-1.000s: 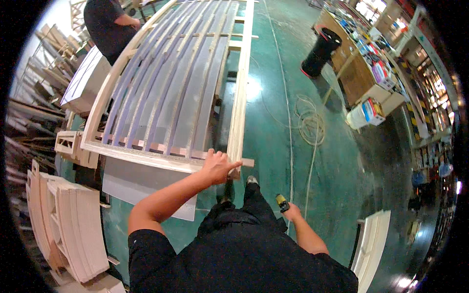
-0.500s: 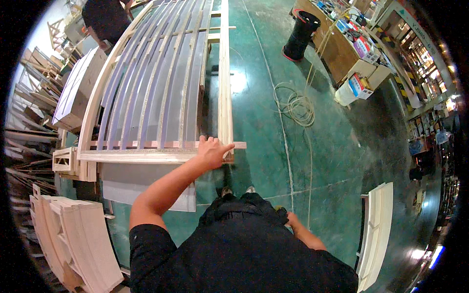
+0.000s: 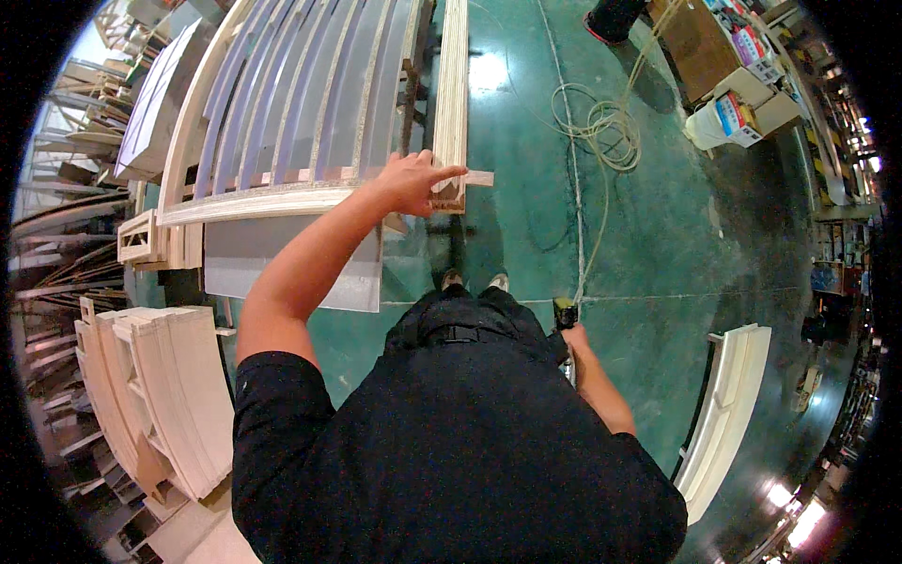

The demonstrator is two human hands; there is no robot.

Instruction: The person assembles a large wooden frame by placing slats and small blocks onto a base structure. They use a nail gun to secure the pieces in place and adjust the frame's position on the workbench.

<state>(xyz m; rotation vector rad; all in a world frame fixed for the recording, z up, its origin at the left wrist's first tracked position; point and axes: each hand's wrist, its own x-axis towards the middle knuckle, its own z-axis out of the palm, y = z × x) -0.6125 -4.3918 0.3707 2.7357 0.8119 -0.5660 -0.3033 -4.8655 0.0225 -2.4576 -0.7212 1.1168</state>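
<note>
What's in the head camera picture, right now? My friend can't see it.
A person's left hand rests at the near corner of a big wooden frame with long slats, while the right hand holds a partly hidden tool low down. A coiled hose or cord lies on the green floor.

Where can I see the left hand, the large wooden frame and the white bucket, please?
Left hand (image 3: 410, 183): head view, on the back of the hand.
Wooden frame (image 3: 272, 203): head view, on its near rail.
White bucket (image 3: 701, 131): head view, on its side.
</note>
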